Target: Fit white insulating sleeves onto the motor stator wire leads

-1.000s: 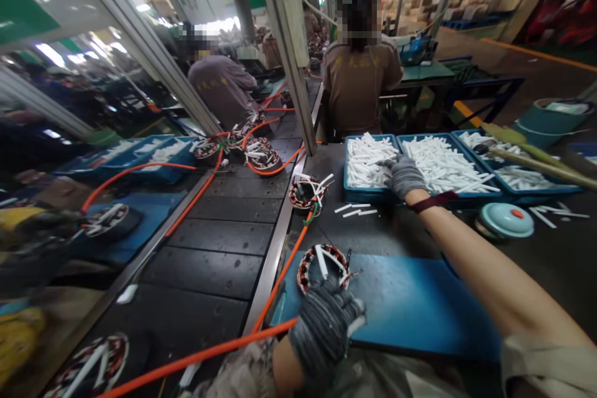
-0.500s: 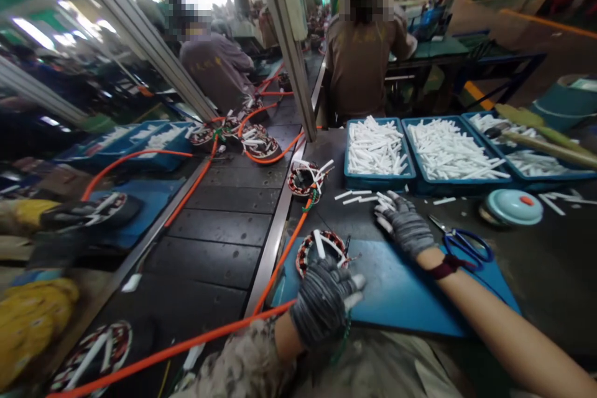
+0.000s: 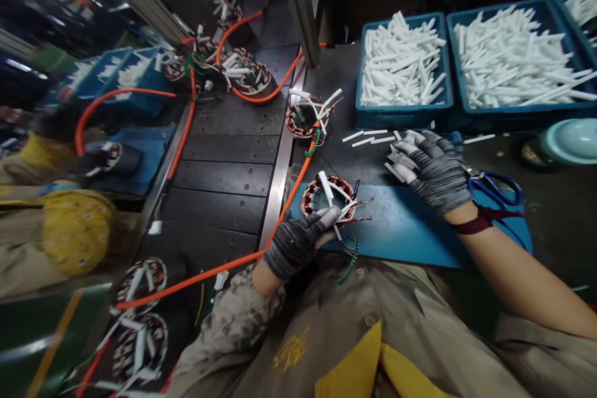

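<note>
A ring-shaped motor stator (image 3: 308, 201) with copper windings, white sleeves and loose lead wires sits on the blue mat (image 3: 401, 224). My left hand (image 3: 296, 242), in a grey striped glove, is at its near edge, with thumb and fingers pinched on the lead wires. A green cord (image 3: 349, 264) hangs just below. My right hand (image 3: 436, 171), gloved alike, is at the mat's far edge, its fingers bent together on short white tubes (image 3: 395, 169); how many is hidden. More white tubes (image 3: 373, 140) lie loose left of its fingertips.
Blue bins (image 3: 405, 113) of white tubes stand behind. Blue-handled scissors (image 3: 501, 189) lie by my right wrist, and a light-blue lidded container (image 3: 573, 140) is at right. Another stator (image 3: 303, 118) sits farther back. An orange hose (image 3: 224, 270) crosses the conveyor (image 3: 209, 199); a co-worker's sleeve (image 3: 77, 230) is at left.
My view has tipped downward. My left hand has gone from lying over the stator's front to pinching its wires. My right hand's fingers have drawn together at the loose tubes.
</note>
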A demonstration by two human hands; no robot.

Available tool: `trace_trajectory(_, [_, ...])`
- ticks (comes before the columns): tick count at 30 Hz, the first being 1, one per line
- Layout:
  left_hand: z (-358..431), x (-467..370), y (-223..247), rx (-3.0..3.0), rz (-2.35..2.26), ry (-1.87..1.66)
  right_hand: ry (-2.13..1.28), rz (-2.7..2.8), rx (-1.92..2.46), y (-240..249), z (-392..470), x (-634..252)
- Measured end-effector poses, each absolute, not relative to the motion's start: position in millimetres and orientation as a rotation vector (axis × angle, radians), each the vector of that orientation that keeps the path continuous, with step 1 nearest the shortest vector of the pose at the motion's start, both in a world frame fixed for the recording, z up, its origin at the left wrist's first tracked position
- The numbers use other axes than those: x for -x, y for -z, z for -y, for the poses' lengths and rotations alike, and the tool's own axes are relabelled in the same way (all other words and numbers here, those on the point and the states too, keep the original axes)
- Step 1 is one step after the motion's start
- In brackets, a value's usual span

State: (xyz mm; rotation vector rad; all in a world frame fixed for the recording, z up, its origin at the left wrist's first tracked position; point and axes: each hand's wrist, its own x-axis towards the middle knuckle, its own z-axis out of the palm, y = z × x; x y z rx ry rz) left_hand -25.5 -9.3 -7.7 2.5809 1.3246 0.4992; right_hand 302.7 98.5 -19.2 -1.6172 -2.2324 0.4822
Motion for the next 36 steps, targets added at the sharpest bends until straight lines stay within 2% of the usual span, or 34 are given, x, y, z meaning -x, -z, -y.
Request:
trace_trajectory(3, [2, 22, 6, -2.572, -1.243, -0.557, -0.327, 2.008, 1.555, 15, -93, -301])
trace_trajectory(5, [0, 21, 5, -2.547, -1.220, -0.614, -0.361, 1.984, 1.523, 19, -93, -300])
trace_trajectory(8, [2, 22, 3, -2.521, -1.207, -0.663, -0.455, 2.098, 1.493, 34, -97, -300])
trace_trajectory(14, [4, 23, 10, -2.509, -1.235, -0.658, -0.347, 2.264, 1.430, 42, -95, -300])
trace_trajectory(17, [4, 24, 12, -2.479, -1.218, -0.658, -0.485, 2.092, 1.300, 28, -79, -296])
trace_trajectory(20, [4, 24, 11, -2.429, -1.182, -0.672, -0.759, 1.975, 1.229, 19, -61, -291])
trace_trajectory(23, [4, 24, 10, -2.394, -1.151, -0.702, -1.073, 1.843, 1.234, 25, -53, -286])
trace_trajectory(26, [3, 23, 10, -2.404, -1.123, -0.723, -1.235, 1.783, 1.193, 36, -55, -282])
trace_trajectory(31, [1, 25, 11, -2.480, -1.125, -0.736, -1.280, 1.931, 1.013, 29, -62, -274])
trace_trajectory(34, [-2, 27, 9, -2.544, -1.113, -0.694, -1.221, 2.027, 1.075, 15, -62, -264])
trace_trajectory(36, [-6, 27, 6, -2.567, -1.112, -0.617, -1.328, 2.051, 1.150, 8, -63, -256])
